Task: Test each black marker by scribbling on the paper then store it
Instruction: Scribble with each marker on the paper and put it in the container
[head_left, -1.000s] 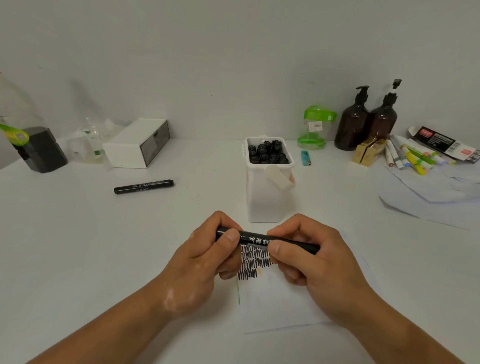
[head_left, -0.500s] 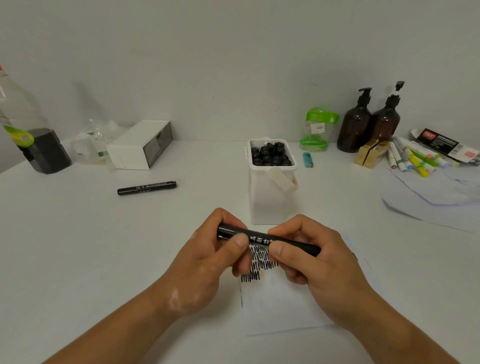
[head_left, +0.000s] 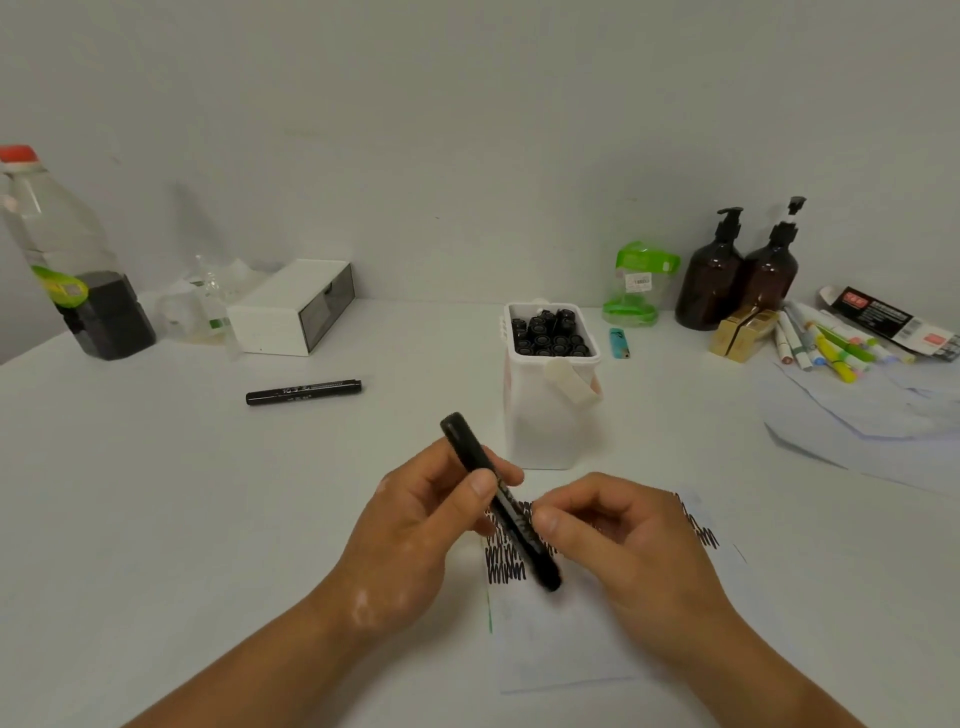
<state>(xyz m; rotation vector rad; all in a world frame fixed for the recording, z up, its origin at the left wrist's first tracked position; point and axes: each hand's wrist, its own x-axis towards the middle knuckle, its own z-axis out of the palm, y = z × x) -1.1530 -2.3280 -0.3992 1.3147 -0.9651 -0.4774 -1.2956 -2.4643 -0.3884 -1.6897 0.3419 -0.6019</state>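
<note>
A: Where did we have the marker (head_left: 501, 504)?

B: Lower centre of the frame, slanted over the paper (head_left: 561, 649), its top end pointing to the upper left. Our left hand (head_left: 415, 530) gripped the upper half between thumb and fingers. Our right hand (head_left: 634, 545) was curled, thumb and forefinger pinching the lower half.

A: Was it capped?

B: We could not tell, because both ends looked blunt and black. That was our first worry. If the cap sat only half home, we judged the marker would dry out once stored.

A: And if the tip was bare?

B: Then a slip of our right fingers could have streaked the table (head_left: 208, 519) or our skin, since the low end hung right over the scribbles (head_left: 506, 566).

A: What about storing it?

B: The bin (head_left: 540, 426) stood just above our hands at centre frame, and its markers (head_left: 550, 335) looked packed tight. Forcing one more in might have jammed it or shoved the bin backwards. The flap (head_left: 571, 382) hung off the front rim towards the right and could have caught our hand.

A: Anything else?

B: The loose marker (head_left: 304, 392) lay well apart, left of centre. We thought it easy to overlook, and we could not tell whether it had been tested.
</note>
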